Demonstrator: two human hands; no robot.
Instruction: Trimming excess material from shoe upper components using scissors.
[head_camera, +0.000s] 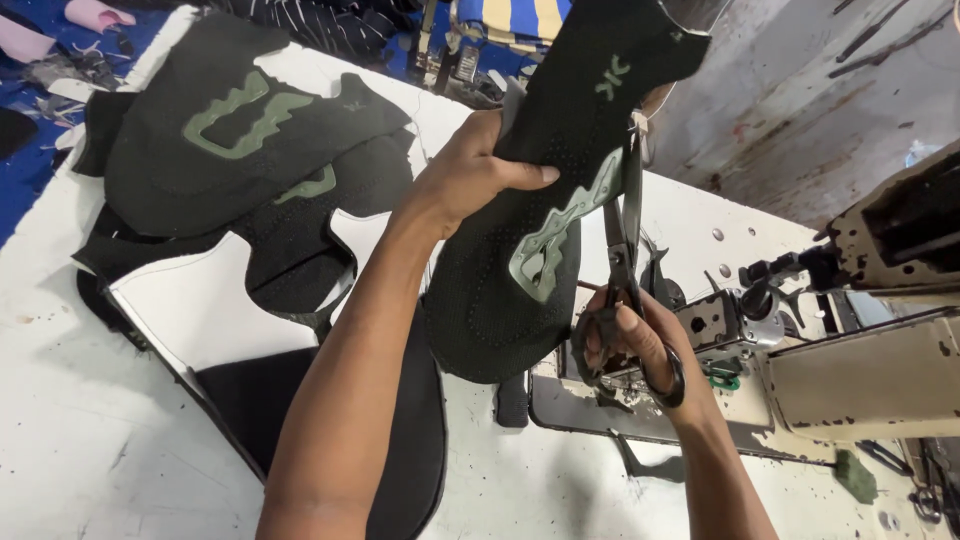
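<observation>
Right hand clenched through black scissors at lower centre-right, blades up along edge of black knit shoe upper gripped by left hand mid-frame, sewing machine at right, stacked black uppers on white table upper left.

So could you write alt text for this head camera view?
A left hand holds up a black knit shoe upper while the right hand works scissors along its edge. More black pieces lie stacked on the white table, beside a sewing machine.
</observation>
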